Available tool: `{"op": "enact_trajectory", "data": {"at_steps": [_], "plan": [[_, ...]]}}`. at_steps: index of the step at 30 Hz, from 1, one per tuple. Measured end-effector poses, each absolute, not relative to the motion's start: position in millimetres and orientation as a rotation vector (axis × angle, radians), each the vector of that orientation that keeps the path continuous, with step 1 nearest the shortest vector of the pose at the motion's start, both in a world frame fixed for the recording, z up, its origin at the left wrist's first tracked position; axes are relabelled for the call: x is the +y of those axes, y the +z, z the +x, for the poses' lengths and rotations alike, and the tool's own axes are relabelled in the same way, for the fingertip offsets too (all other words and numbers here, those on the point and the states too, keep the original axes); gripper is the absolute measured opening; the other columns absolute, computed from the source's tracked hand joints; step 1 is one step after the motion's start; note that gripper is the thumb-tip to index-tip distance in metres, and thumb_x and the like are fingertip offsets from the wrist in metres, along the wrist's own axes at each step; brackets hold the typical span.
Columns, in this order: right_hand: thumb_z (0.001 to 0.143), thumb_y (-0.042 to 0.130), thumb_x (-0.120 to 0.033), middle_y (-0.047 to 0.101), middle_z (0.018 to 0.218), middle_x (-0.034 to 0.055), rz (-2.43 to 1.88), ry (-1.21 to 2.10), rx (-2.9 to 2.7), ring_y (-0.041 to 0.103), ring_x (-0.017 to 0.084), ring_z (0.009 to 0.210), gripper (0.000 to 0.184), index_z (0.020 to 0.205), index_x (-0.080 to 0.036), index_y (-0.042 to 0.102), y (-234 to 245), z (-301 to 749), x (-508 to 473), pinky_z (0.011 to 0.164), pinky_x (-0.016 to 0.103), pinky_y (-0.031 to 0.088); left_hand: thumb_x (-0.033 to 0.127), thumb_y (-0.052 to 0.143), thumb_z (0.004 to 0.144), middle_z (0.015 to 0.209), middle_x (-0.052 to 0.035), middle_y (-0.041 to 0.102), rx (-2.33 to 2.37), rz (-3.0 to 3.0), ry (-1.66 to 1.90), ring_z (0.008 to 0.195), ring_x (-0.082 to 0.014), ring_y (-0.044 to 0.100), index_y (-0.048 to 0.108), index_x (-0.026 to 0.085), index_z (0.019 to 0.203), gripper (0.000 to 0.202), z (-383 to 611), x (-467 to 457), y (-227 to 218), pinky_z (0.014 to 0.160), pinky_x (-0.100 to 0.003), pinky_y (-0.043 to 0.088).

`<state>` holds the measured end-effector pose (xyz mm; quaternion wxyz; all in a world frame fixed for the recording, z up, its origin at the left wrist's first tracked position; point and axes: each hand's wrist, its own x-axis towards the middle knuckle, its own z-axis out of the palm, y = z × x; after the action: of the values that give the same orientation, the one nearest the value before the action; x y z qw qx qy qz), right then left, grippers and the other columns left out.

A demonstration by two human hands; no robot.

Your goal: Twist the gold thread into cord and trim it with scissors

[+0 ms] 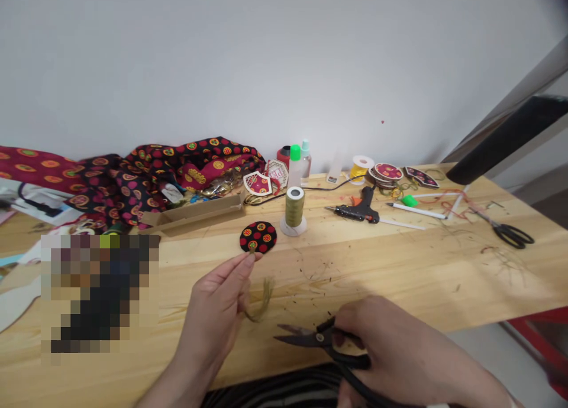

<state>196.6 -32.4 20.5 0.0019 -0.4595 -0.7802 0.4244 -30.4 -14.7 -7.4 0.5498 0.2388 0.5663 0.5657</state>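
In the head view, the olive tassel (pixel 267 292) is pinched between thumb and forefinger of the left hand (pixel 222 301), its strands hanging below; the patterned disc (pixel 258 236) is held just beyond the fingertips. Black-handled scissors (pixel 320 337) are clasped by the right hand (pixel 384 340), blades parted.

The left hand (pixel 224 292) pinches olive thread (pixel 267 294), a patterned disc (pixel 258 236) just beyond the grip. To its right, the right hand (pixel 377 334) holds parted scissors (pixel 320 337); a spool (pixel 294 210) stands beyond both hands.

Plain grey wall (pixel 199 59), wooden tabletop (pixel 412 272) — pale, visibly grained
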Motion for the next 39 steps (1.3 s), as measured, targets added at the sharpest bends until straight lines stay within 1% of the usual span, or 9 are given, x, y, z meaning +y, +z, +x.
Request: {"op": "enact_trajectory", "data": {"at_steps": [3,6,9,16,20,22,24,34,39], "plan": [[0.064,0.072,-0.046,0.064,0.071,0.0011,-1.605,1.092,-2.535,0.056,0.017,0.067,0.027,0.07,-0.02,0.064,22.9,217.7,-36.0,0.056,0.024,0.038,0.03,0.074,0.07,0.044,0.0115,0.03,1.317,0.552,1.391,0.04,-0.0023,0.021,0.07,0.013,0.088,0.025,-36.3,-12.5,-4.7,0.036,-0.014,0.018],[0.075,0.059,-0.026,0.066,0.077,0.0016,-1.729,0.938,-2.568,0.059,0.018,0.071,0.006,0.075,-0.023,0.064,16.4,250.6,-34.1,0.06,0.025,0.04,0.028,0.073,0.07,0.045,0.0115,0.03,1.309,0.557,1.407,0.04,-0.0024,0.022,0.07,0.012,0.088,0.024,-38.5,-12.1,-3.6,0.037,-0.014,0.019],[0.078,0.052,-0.026,0.068,0.085,0.0051,-1.971,0.721,-2.471,0.062,0.019,0.069,0.014,0.082,-0.022,0.064,5.2,288.8,-22.0,0.059,0.026,0.042,0.028,0.073,0.071,0.044,0.0116,0.03,1.297,0.557,1.383,0.04,-0.0024,0.022,0.07,0.012,0.088,0.023,-36.2,-12.4,-3.5,0.037,-0.013,0.019],[0.079,0.053,-0.028,0.068,0.069,0.0128,-2.356,0.264,-2.294,0.063,0.025,0.058,0.018,0.071,-0.017,0.065,-8.2,336.4,3.4,0.051,0.031,0.043,0.03,0.074,0.07,0.04,0.0113,0.033,1.315,0.555,1.339,0.039,-0.0023,0.024,0.07,0.013,0.084,0.023,-28.5,-12.5,-4.3,0.037,-0.014,0.02],[0.084,0.048,-0.022,0.067,0.087,0.0173,-2.121,-0.035,-2.303,0.063,0.031,0.084,0.023,0.089,-0.012,0.068,-10.6,308.6,6.8,0.069,0.04,0.049,0.033,0.073,0.069,0.04,0.0113,0.033,1.342,0.579,1.294,0.039,-0.0026,0.025,0.07,0.013,0.084,0.025,-26.1,-14.8,-5.9,0.038,-0.015,0.02],[0.087,0.047,-0.022,0.063,0.108,0.014,-1.701,0.081,-2.349,0.057,0.028,0.101,0.027,0.107,-0.016,0.064,-14.7,283.2,12.1,0.084,0.041,0.047,0.034,0.073,0.07,0.04,0.011,0.033,1.361,0.609,1.266,0.039,-0.0029,0.026,0.071,0.012,0.087,0.028,-24.0,-17.0,-5.6,0.039,-0.016,0.021],[0.087,0.05,-0.02,0.06,0.111,0.0103,-1.402,0.289,-2.355,0.054,0.024,0.103,0.027,0.111,-0.02,0.062,-20.1,257.3,19.8,0.089,0.04,0.045,0.036,0.072,0.071,0.04,0.0104,0.035,1.371,0.641,1.242,0.04,-0.0032,0.026,0.071,0.012,0.089,0.03,-21.8,-19.3,-4.6,0.039,-0.017,0.021],[0.08,0.059,-0.009,0.057,0.09,0.0062,-1.189,0.531,-2.305,0.046,0.021,0.091,0.013,0.085,-0.019,0.066,-35.0,212.8,43.2,0.083,0.037,0.044,0.039,0.071,0.071,0.039,0.0095,0.037,1.362,0.65,1.186,0.04,-0.0047,0.029,0.071,0.012,0.09,0.034,-21.7,-23.0,-12.5,0.04,-0.019,0.02],[0.082,0.054,-0.005,0.056,0.086,0.0055,-1.153,0.531,-2.304,0.046,0.019,0.087,0.017,0.075,-0.018,0.063,-35.5,210.6,41.9,0.078,0.034,0.043,0.039,0.07,0.072,0.037,0.0089,0.039,1.364,0.684,1.187,0.04,-0.0053,0.03,0.072,0.013,0.089,0.031,-18.4,-23.2,-16.0,0.041,-0.019,0.022]]}}
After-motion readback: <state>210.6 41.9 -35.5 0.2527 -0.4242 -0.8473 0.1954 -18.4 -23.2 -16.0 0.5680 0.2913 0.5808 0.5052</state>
